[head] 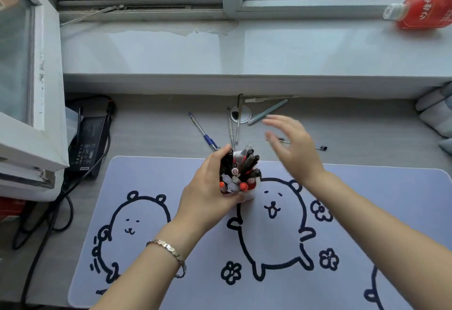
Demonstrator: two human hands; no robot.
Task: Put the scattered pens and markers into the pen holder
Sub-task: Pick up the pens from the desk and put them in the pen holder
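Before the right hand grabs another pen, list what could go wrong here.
1. The pen holder is already crammed with markers, and only the left hand steadies it; forcing in another could tip it or push some out.
2. The right hand is blurred with motion above the black-capped pen; a fast sweep may knock it away.
3. The teal pen and the grey pens lie near the desk's grommet hole, where a tip could catch.

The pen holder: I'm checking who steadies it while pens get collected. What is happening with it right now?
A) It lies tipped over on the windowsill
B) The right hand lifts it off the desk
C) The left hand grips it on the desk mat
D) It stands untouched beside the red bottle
C: the left hand wraps around the pen holder on the desk mat, while the right hand hovers open above the loose pens.
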